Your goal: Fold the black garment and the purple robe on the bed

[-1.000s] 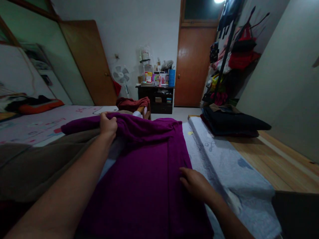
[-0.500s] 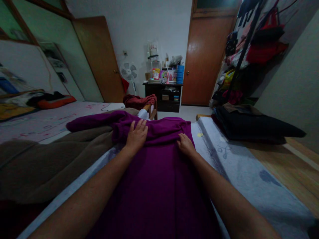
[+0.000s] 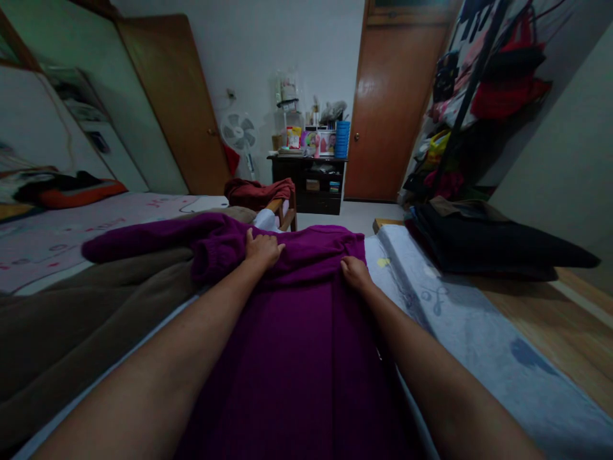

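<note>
A purple long-sleeved top (image 3: pixel 292 345) lies spread over the bed, running from the far end toward me. One sleeve is laid across its far part, and another purple length stretches out to the left. My left hand (image 3: pixel 263 249) is closed on the cloth at the left of the far end, thumb pointing right. At the far right edge of the top, my right hand (image 3: pixel 355 271) has its fingers curled round the cloth; some fingertips are hidden in the fabric.
A brown blanket (image 3: pixel 119 313) lies left of the top. Dark folded clothes (image 3: pixel 493 246) are stacked on the right beside the pale patterned sheet (image 3: pixel 460 319). Beyond the bed's end, a dark red cloth (image 3: pixel 261 191) hangs over a wooden chair; a fan (image 3: pixel 239 133) stands behind.
My left hand's fingers have gone from lying flat to curled into the cloth. My right hand's fingers have closed tighter. The purple length on the left reaches farther left in view.
</note>
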Tool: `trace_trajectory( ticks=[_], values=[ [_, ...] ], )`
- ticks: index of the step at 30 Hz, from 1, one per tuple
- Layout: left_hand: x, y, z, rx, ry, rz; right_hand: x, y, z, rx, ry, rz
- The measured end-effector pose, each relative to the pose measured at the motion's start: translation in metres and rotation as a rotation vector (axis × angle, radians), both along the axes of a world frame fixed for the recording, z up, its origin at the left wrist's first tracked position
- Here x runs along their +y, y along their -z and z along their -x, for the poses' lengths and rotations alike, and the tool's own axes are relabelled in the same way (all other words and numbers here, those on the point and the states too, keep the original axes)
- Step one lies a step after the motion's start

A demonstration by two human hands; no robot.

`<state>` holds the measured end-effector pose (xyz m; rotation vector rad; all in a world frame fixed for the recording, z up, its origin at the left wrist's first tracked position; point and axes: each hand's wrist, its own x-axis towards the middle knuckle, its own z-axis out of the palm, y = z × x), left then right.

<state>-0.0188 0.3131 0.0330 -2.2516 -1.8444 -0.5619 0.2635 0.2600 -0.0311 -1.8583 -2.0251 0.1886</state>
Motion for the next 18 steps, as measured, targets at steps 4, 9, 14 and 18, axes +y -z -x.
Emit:
trace_trajectory(
  ticks=[4, 9, 14, 18],
  values=[
    [0.011, -0.006, 0.0, -0.009, -0.048, 0.136, 0.023, 0.004, -0.008, 0.03, 0.107, -0.08],
    [0.017, -0.011, 0.017, -0.078, -0.103, -0.065, 0.032, 0.023, -0.01, -0.017, 0.145, -0.028],
    [0.01, -0.004, 0.004, -0.03, -0.016, -0.268, 0.03, 0.026, -0.005, -0.127, 0.125, 0.103],
    [-0.009, 0.018, -0.054, 0.149, 0.373, -0.113, 0.035, 0.018, -0.001, -0.182, 0.123, 0.171]
  ],
)
